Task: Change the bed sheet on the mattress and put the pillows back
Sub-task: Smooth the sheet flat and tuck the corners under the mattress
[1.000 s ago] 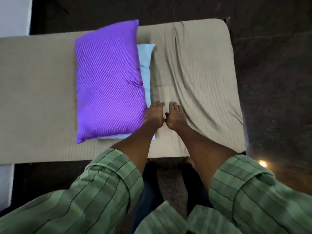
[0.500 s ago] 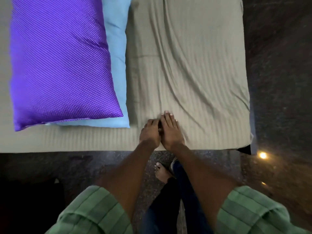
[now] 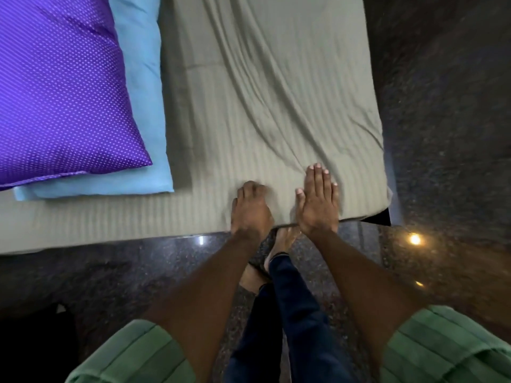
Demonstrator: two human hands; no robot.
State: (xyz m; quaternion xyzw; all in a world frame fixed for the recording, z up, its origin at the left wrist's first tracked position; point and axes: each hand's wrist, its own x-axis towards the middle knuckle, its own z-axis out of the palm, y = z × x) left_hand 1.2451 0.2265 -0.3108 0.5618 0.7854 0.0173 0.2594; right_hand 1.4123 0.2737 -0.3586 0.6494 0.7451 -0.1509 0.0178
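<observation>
A grey-green striped bed sheet (image 3: 271, 87) covers the mattress, with long creases running from the top down to the near right corner. A purple dotted pillow (image 3: 60, 87) lies at the left on top of a light blue pillow (image 3: 141, 78). My left hand (image 3: 250, 208) rests flat on the sheet at the near edge, fingers straight and slightly blurred. My right hand (image 3: 318, 200) presses flat on the sheet just to its right, fingers straight and together, near the end of the creases.
Dark speckled stone floor (image 3: 442, 134) surrounds the mattress on the right and near sides, with light reflections on it. My legs in dark trousers and bare feet (image 3: 282, 244) stand close to the mattress's near edge.
Both hands slid back along the sheet from beside the pillows to the near edge. They have since parted, the right one moving right. The view has come closer to the mattress corner.
</observation>
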